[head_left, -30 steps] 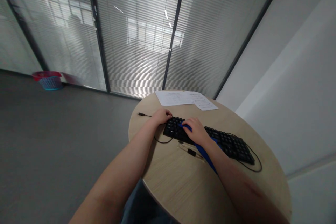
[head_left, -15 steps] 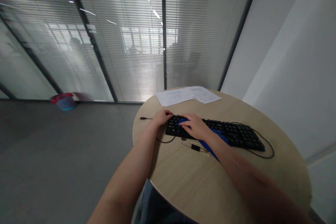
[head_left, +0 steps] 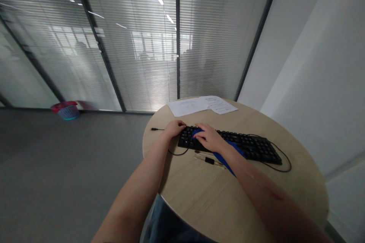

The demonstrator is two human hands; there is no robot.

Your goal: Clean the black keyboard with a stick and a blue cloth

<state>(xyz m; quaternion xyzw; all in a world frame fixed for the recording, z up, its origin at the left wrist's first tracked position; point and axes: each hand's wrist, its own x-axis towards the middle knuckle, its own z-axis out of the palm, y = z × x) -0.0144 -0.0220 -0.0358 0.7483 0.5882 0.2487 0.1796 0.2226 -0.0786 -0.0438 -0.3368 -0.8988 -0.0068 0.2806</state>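
Note:
A black keyboard [head_left: 256, 148] lies across the round wooden table. My left hand [head_left: 175, 128] grips its far left corner, fingers and thumb closed at the edge. On the keys at the left part rests my right hand [head_left: 210, 137], its fingers bent over a blue cloth [head_left: 226, 164]. Part of that cloth pokes out by the fingertips, and the rest trails under my wrist over the keyboard's near edge. Just in front of the keyboard lies a slim, pale tool with a black section [head_left: 209, 161], its kind unclear.
White printed papers [head_left: 189, 106] lie at the table's [head_left: 196, 193] far edge. The black cable loops round the keyboard's right end, and its USB plug [head_left: 154, 129] sits at the left. A red and blue basket [head_left: 68, 112] stands on the floor by the glass partition.
The view has shifted slightly, so the table and keyboard appear a little further left. Both hands keep nearly the same places on the keyboard and cloth.

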